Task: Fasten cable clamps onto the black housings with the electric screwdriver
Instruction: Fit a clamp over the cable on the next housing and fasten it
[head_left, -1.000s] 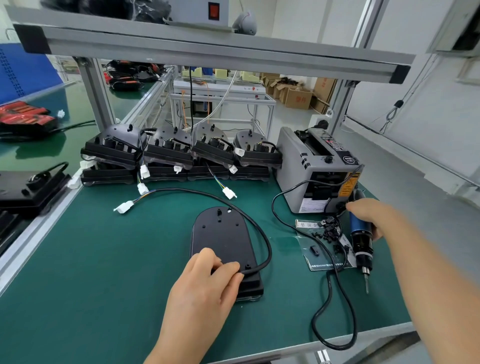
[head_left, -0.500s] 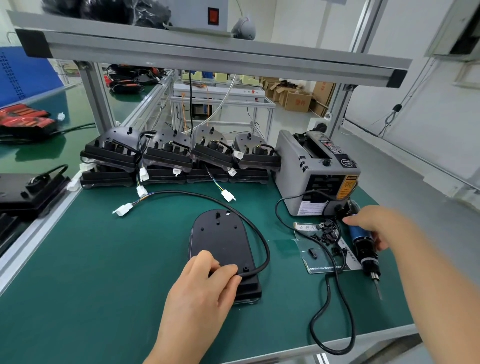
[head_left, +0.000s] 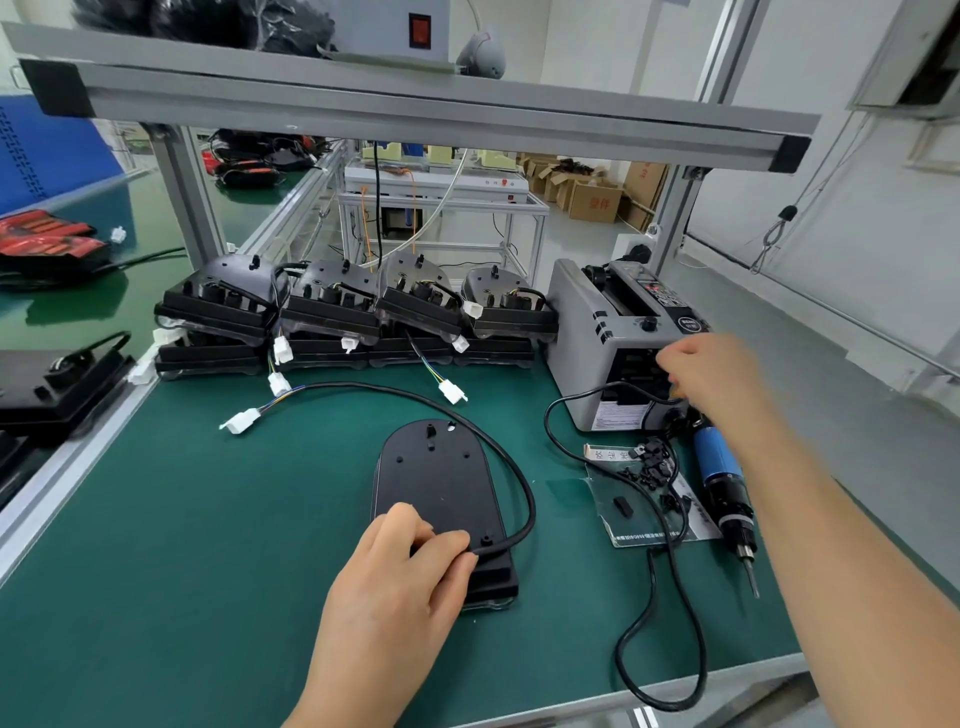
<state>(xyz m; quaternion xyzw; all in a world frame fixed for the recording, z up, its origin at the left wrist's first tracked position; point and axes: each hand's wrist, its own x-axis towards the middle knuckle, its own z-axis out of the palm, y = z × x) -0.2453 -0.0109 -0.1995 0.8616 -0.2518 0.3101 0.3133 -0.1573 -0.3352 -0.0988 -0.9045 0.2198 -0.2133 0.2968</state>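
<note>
A green surface (head_left: 208, 571) carries everything. At its far right stands a grey machine (head_left: 587, 332), and left of it, along the far edge, a stacked row of housings (head_left: 332, 306). One housing (head_left: 436, 478) lies flat in the middle of the surface. The left hand (head_left: 400, 582) rests on its near end with the fingers curled over it, where the cable (head_left: 363, 385) leaves the housing. The right hand (head_left: 711, 374) is up at the machine's front with its fingers bent. It is blurred, so whether it holds anything cannot be told. The screwdriver (head_left: 719, 467) lies on the surface under that arm, its bit towards the near edge, just right of a clear bag (head_left: 613, 499). Small black clamps (head_left: 652, 462) lie on the bag. The cable loops round to a white connector (head_left: 241, 420).
</note>
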